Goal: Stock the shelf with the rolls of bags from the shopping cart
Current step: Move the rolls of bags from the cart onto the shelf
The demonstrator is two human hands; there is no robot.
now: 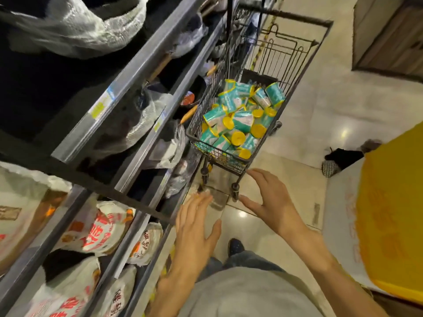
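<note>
Black wire shopping cart (263,143) standing on glossy cream floor tiles (304,115), thin metal bars forming a mesh basket on small dark castors. Heaped inside: rolls of bags (240,115), short cylinders in shiny teal and white wrappers with round yellow ends, lying tumbled at all angles and filling the near half of the basket. Just beside the cart on the left, a metal shelf (128,88) with grey steel edge rails carrying small price labels, tiers dark and deep. Packed on the upper tiers: crinkled clear plastic bags (75,26) around dark goods, plus wooden handles poking out towards the cart. On the lower tiers nearest the camera: white sacks (103,227) with red printed characters, soft and bulging. Left hand (194,227) bare, fingers straight and slightly spread, holding nothing, hovering near the shelf's lower edge and below the cart's front corner. Right hand (272,200) likewise empty, fingers extended and thumb splayed, fingertips close to the basket's near rim but apart from it. Both arms reaching forward over a grey shirt and blue jeans, one dark shoe showing on the tiles. To the right, a large yellow and white bulk (389,213), blurred. Beyond it, a small dark heap (343,159) on the floor, too unclear to name.
</note>
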